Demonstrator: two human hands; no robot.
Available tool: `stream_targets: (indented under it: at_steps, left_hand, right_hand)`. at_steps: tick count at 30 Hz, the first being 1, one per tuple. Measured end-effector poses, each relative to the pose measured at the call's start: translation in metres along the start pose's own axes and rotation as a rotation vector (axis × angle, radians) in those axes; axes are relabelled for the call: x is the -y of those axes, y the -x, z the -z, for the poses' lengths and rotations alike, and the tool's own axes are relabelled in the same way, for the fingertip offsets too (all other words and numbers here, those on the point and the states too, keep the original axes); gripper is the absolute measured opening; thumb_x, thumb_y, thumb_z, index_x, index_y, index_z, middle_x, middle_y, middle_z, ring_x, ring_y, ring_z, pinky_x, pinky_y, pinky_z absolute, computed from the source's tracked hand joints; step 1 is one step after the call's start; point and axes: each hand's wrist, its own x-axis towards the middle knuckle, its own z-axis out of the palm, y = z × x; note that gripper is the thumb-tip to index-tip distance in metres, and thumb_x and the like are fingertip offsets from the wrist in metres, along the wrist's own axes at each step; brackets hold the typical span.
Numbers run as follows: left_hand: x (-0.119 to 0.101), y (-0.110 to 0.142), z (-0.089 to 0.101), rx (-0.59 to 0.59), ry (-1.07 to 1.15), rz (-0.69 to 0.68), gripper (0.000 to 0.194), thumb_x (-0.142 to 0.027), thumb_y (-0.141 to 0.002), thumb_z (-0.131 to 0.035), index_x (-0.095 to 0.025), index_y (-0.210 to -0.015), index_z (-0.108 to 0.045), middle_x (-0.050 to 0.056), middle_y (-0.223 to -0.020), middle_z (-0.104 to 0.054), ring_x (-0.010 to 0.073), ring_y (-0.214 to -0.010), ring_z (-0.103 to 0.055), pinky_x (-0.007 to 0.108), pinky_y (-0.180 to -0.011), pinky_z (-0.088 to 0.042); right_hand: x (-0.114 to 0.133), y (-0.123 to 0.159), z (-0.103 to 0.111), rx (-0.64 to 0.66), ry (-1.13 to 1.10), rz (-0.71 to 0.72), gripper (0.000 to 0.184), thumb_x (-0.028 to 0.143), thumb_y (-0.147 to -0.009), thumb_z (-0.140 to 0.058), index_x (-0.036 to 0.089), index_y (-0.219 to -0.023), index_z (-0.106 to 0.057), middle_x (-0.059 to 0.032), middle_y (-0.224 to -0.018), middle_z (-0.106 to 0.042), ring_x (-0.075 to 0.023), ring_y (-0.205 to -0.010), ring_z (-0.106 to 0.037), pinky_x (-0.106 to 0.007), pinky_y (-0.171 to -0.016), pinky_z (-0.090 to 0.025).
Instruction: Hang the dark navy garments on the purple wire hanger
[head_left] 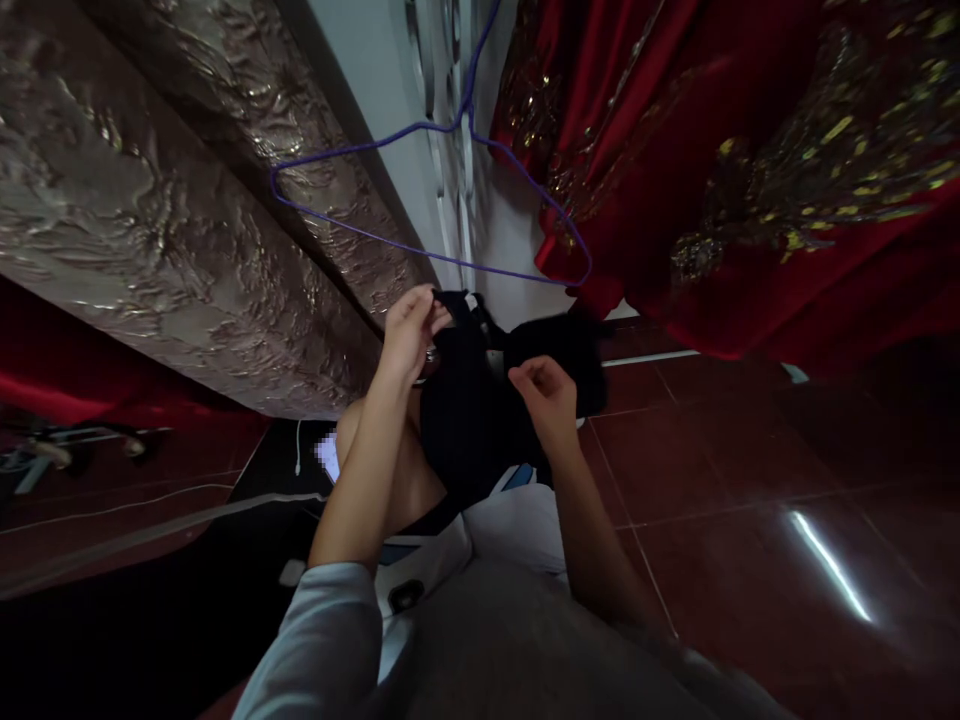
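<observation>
folds of the black cloth [469, 420] are indistinct, the purple hanger [450, 260] cropped above.

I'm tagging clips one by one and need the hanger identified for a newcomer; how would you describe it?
Find the pale wall between the crinkled, shiny curtain and the red, gold-sequined cloth. In front of it, above the dark garment, is a bare, thin-framed hanger. Its purple colour sets it apart from everything around it.

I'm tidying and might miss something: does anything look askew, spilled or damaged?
I see no spill or damage. The purple hanger slopes down rightward, perhaps from the camera angle, and a white cable lies loose at left.
</observation>
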Motion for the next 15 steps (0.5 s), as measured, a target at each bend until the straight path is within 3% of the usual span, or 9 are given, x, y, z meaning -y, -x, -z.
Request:
stream_targets:
  at_steps: [2, 4, 6, 8, 10, 13, 15]
  left_hand:
    - [-0.021, 0.011, -0.024, 0.171, -0.046, -0.16, 0.03, -0.045, -0.086, -0.08, -0.019, -0.092, -0.067, 0.0, -0.081, -0.063, 0.0118, -0.075, -0.065, 0.022, -0.073, -0.055]
    - [-0.038, 0.025, -0.046, 0.254, -0.176, -0.31, 0.032, -0.051, -0.09, -0.075, -0.02, -0.095, -0.068, 0.001, -0.085, -0.064, 0.0132, -0.078, -0.065, 0.023, -0.075, -0.054]
    - [-0.051, 0.036, -0.06, 0.271, -0.329, -0.467, 0.032, -0.051, -0.094, -0.07, -0.02, -0.096, -0.069, 0.003, -0.089, -0.066, 0.0148, -0.082, -0.065, 0.025, -0.078, -0.054]
    - [-0.06, 0.04, -0.063, 0.241, -0.445, -0.605, 0.031, -0.051, -0.097, -0.067, -0.019, -0.097, -0.069, 0.003, -0.091, -0.067, 0.0159, -0.086, -0.065, 0.027, -0.082, -0.053]
    - [-0.067, 0.04, -0.058, 0.186, -0.491, -0.688, 0.031, -0.05, -0.098, -0.066, -0.019, -0.096, -0.069, 0.003, -0.09, -0.067, 0.0161, -0.087, -0.064, 0.027, -0.084, -0.051]
    - [-0.073, 0.038, -0.047, 0.1, -0.491, -0.705, 0.032, -0.051, -0.097, -0.066, -0.019, -0.093, -0.068, 0.003, -0.087, -0.066, 0.0155, -0.084, -0.062, 0.026, -0.081, -0.05]
    - [-0.075, 0.04, -0.046, 0.076, -0.491, -0.689, 0.031, -0.051, -0.097, -0.066, -0.02, -0.093, -0.069, 0.003, -0.086, -0.066, 0.0154, -0.082, -0.062, 0.026, -0.079, -0.05]
  right_hand:
    - [0.007, -0.001, -0.002, -0.011, 0.109, 0.121, 0.043, 0.045, -0.076, -0.081, 0.022, -0.108, -0.062, -0.0063, -0.104, -0.066, -0.0207, -0.094, -0.061, -0.035, -0.084, -0.05]
    - [0.023, -0.008, -0.01, 0.104, 0.159, 0.184, 0.055, 0.046, -0.076, -0.081, 0.021, -0.121, -0.059, -0.009, -0.119, -0.067, -0.0244, -0.108, -0.062, -0.038, -0.093, -0.05]
    - [0.044, -0.018, -0.018, 0.265, 0.145, 0.144, 0.037, 0.048, -0.086, -0.069, 0.02, -0.109, -0.063, -0.0066, -0.106, -0.07, -0.0232, -0.097, -0.064, -0.035, -0.085, -0.051]
    - [0.063, -0.026, -0.022, 0.363, 0.18, 0.121, 0.029, 0.045, -0.096, -0.052, 0.019, -0.09, -0.062, -0.0037, -0.086, -0.068, -0.0205, -0.082, -0.062, -0.032, -0.074, -0.048]
    - [0.076, -0.033, -0.021, 0.335, 0.271, 0.199, 0.031, 0.042, -0.099, -0.047, 0.018, -0.085, -0.062, -0.0039, -0.084, -0.066, -0.0193, -0.08, -0.059, -0.032, -0.074, -0.046]
    - [0.083, -0.037, -0.019, 0.243, 0.315, 0.312, 0.021, 0.038, -0.094, -0.059, 0.018, -0.097, -0.065, -0.0049, -0.095, -0.065, -0.0172, -0.081, -0.058, -0.03, -0.075, -0.045]
    - [0.084, -0.035, -0.021, 0.291, 0.223, 0.271, 0.02, 0.037, -0.089, -0.066, 0.019, -0.097, -0.065, -0.0025, -0.088, -0.064, -0.015, -0.073, -0.056, -0.028, -0.068, -0.044]
